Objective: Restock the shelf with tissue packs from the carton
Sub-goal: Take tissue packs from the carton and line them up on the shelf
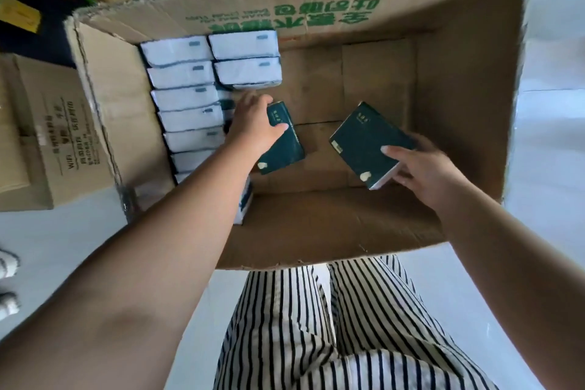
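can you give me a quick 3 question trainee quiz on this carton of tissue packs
1. True or false: each hand holds a dark green tissue pack inside the carton.
2. Against which side of the carton, as the picture shows it, do the stacked white-faced packs stand? A) left B) right C) near edge
3. Fill in: the floor of the carton to the right of the stack is mostly ____.

Key
1. True: the left hand grips one green pack, the right hand grips the other green pack.
2. A
3. bare
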A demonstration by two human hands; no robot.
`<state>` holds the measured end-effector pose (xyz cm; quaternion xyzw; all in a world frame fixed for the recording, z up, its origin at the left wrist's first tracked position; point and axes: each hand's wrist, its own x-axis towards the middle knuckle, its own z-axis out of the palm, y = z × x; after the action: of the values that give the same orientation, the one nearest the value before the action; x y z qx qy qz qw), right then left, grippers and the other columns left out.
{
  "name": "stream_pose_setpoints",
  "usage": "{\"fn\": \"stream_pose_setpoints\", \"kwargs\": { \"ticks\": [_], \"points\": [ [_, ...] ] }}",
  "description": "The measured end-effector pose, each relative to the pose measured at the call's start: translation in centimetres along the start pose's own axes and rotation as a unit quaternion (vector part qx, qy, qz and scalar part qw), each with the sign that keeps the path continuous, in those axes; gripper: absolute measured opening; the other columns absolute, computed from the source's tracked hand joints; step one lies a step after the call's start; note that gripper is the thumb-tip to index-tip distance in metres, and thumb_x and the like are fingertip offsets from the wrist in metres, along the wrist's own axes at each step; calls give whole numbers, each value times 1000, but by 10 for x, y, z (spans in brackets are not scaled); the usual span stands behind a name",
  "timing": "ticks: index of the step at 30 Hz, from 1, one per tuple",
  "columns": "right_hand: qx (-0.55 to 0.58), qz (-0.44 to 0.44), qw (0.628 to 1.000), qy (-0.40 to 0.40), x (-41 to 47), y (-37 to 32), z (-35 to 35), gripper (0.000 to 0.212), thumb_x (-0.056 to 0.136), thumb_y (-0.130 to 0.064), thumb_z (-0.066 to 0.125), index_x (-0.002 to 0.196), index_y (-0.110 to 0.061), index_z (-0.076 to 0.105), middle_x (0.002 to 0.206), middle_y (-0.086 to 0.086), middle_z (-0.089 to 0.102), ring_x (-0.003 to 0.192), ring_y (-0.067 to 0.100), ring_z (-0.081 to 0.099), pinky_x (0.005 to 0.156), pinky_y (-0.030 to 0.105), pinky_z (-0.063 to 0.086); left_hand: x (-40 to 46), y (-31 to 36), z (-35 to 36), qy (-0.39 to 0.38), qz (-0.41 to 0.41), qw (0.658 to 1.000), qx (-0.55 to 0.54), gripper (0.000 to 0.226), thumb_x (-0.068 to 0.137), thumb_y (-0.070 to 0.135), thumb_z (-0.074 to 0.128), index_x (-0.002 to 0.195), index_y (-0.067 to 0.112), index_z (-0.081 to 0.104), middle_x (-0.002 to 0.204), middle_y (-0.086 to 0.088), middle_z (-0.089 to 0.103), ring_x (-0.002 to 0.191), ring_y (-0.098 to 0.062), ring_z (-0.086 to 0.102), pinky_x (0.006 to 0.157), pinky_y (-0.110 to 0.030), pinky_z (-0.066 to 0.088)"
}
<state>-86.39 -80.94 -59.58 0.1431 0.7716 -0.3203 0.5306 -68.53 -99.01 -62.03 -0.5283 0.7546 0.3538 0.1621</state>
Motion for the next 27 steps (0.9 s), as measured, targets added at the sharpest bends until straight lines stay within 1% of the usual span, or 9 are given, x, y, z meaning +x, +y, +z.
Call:
{"fn": "stream_pose_setpoints", "kwargs": {
  "ticks": [3, 5, 10, 13, 15, 19, 22, 25, 27],
  "points": [
    [4, 12, 1000, 3, 8, 2, -1, 58, 82, -16, 70, 134, -24, 44, 130, 5, 52, 115, 22, 55, 75, 26, 50, 13, 1, 10, -47, -52, 998, 7, 74, 80, 28, 71, 140, 13, 31, 144, -11, 33, 131, -28, 32, 105, -34, 28],
    [16, 25, 999, 22, 13, 2, -2, 60, 81, -18, 72, 133, -22, 43, 131, 6, 51, 117, 23, 54, 77, 28, 50, 16, 0, 20, -78, -82, 991, 74, 78, 79, 35, 71, 142, 15, 28, 145, -13, 32, 131, -31, 32, 105, -39, 29],
    [75, 45, 994, 60, 21, 0, -4, 62, 78, -21, 75, 132, -20, 45, 128, 5, 55, 112, 21, 58, 81, 30, 53, 8, 0, 42, -117, -127, 977, 124, 76, 77, 55, 64, 131, 8, 39, 134, -16, 44, 122, -34, 42, 97, -39, 39],
    [80, 23, 995, 57, 21, 1, -3, 61, 79, -17, 74, 132, -23, 45, 128, 4, 53, 116, 21, 54, 90, 32, 50, -1, 2, 46, -114, -173, 978, 26, 79, 75, 58, 65, 130, 5, 42, 131, -16, 46, 120, -32, 45, 92, -37, 42],
    [60, 5, 997, 43, 18, -2, -3, 58, 79, -18, 74, 131, -25, 49, 124, 2, 57, 113, 20, 56, 95, 36, 49, -9, 4, 42, -95, -190, 976, -47, 82, 77, 53, 66, 135, 5, 34, 138, -15, 41, 124, -31, 43, 96, -38, 39],
    [35, -37, 999, -12, -5, -16, -7, 47, 81, -16, 71, 125, -24, 56, 116, 2, 63, 105, 20, 60, 82, 30, 51, -40, 8, 17, -55, -239, 953, -179, 87, 82, 48, 64, 144, 6, 20, 147, -12, 33, 131, -30, 37, 103, -39, 36],
    [20, -71, 995, -61, -35, -34, -13, 47, 85, -12, 66, 130, -13, 51, 123, 11, 60, 109, 26, 60, 82, 27, 53, -68, 5, -14, -7, -275, 925, -261, 71, 81, 46, 66, 133, 8, 36, 137, -9, 45, 122, -29, 46, 93, -33, 41],
    [53, -73, 990, -107, -71, -52, -22, 53, 77, -13, 70, 126, -8, 51, 123, 13, 59, 112, 26, 59, 80, 29, 54, -107, 5, -49, 18, -312, 876, -369, 58, 76, 52, 68, 115, 16, 44, 124, 1, 50, 112, -24, 50, 93, -39, 45],
    [76, -84, 985, -132, -93, -62, -28, 31, 80, -12, 66, 109, -9, 56, 115, 12, 60, 105, 23, 60, 91, 35, 50, -135, 5, -67, 21, -302, 832, -464, 50, 76, 40, 72, 111, 15, 45, 118, 3, 52, 105, -18, 53, 82, -35, 47]
  ]
}}
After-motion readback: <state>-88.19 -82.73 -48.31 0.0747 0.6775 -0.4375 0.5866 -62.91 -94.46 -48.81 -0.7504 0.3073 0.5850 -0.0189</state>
